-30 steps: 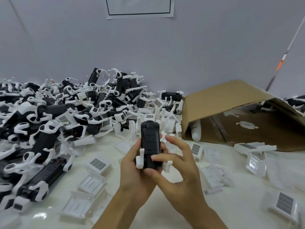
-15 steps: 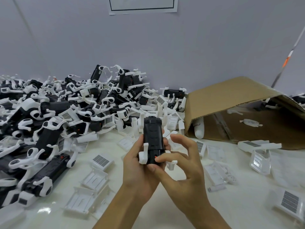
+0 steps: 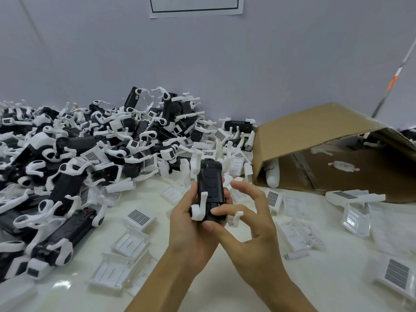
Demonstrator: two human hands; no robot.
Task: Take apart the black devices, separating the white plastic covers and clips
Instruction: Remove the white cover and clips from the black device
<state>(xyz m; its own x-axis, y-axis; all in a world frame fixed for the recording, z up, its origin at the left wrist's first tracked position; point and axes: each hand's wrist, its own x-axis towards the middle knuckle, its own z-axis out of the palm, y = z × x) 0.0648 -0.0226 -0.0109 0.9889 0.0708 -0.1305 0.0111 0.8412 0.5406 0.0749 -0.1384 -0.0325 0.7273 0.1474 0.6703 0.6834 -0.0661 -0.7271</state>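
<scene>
A black device (image 3: pixel 210 188) stands upright above the table's middle, with white clips (image 3: pixel 200 208) hooked on both sides near its lower end. My left hand (image 3: pixel 191 224) grips it from below and from the left. My right hand (image 3: pixel 247 221) pinches its bottom end with thumb and forefinger, while the other fingers spread out to the right. A big heap of black devices with white clips (image 3: pixel 96 154) fills the left and back of the table.
Loose white covers (image 3: pixel 129 242) lie scattered on the white table around my hands. A tipped brown cardboard box (image 3: pixel 315 136) lies open at the right with a few white parts inside. A grey wall rises behind.
The device and both hands have kept nearly the same pose; the view has shifted slightly and the grip looks unchanged.
</scene>
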